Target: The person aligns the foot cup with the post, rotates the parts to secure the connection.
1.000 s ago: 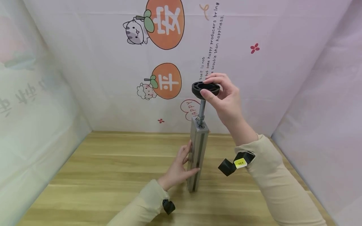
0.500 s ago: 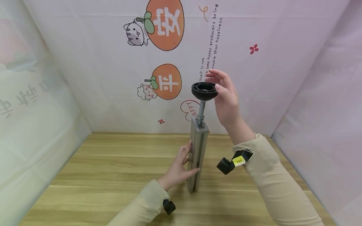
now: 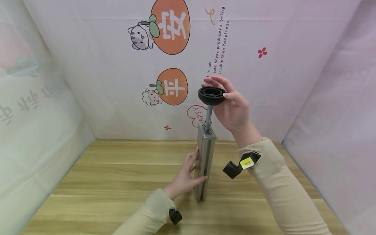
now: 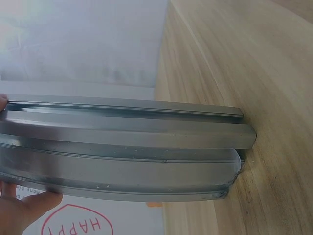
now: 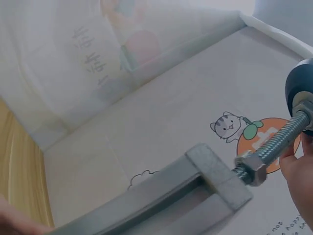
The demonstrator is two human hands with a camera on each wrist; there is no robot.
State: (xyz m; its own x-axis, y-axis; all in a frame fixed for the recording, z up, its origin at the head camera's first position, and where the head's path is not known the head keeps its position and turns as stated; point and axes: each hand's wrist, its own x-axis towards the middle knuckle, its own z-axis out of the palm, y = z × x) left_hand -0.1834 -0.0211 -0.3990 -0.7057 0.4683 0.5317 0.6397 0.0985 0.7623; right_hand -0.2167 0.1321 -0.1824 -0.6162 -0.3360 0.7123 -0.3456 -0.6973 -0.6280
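An aluminium profile (image 3: 205, 163) stands upright on the wooden table, its lower end at the tabletop in the left wrist view. My left hand (image 3: 183, 178) grips it low down, thumb on the near side and fingers around the far left side. From the end plate (image 5: 217, 174) on top rises a threaded rod (image 5: 283, 137) with a hex nut (image 5: 251, 167) near its base. A black round levelling foot (image 3: 211, 99), ribbed and hollow, caps the rod. My right hand (image 3: 233, 109) holds the foot's right side, thumb at the near rim and fingers behind.
The wooden tabletop (image 3: 117, 176) stretches around the profile. Behind it hangs a white printed cloth (image 3: 117, 98) with orange fruit drawings. Cloth walls enclose the left (image 3: 44, 107) and right (image 3: 332, 124) sides.
My right hand has loosened from the foot, shifted right with the thumb drawn back, then come around its rim again. The left hand and the profile have stayed put.
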